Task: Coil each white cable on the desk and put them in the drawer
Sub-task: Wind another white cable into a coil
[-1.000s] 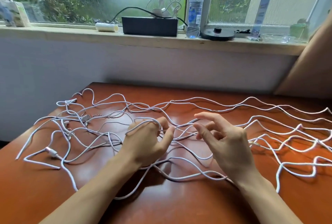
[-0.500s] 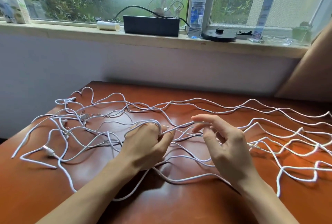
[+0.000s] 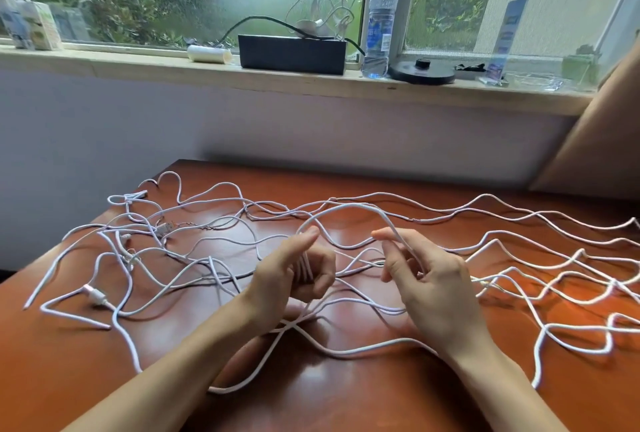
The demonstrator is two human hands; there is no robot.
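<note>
Desk by window: left hand (image 3: 294,272) clenched round few turns of white cable (image 3: 360,206), thumb up. Right hand (image 3: 426,275) pinches same strand just beyond, loop arching between the two. Slack trails below left hand into other white cables (image 3: 159,230) sprawled either side across desk (image 3: 346,407). Likely trouble: next pull drags crossing strands along, or plug (image 3: 94,294) far left of grip snags; gathered turns could slip from hold. Drawer out of sight.
</note>
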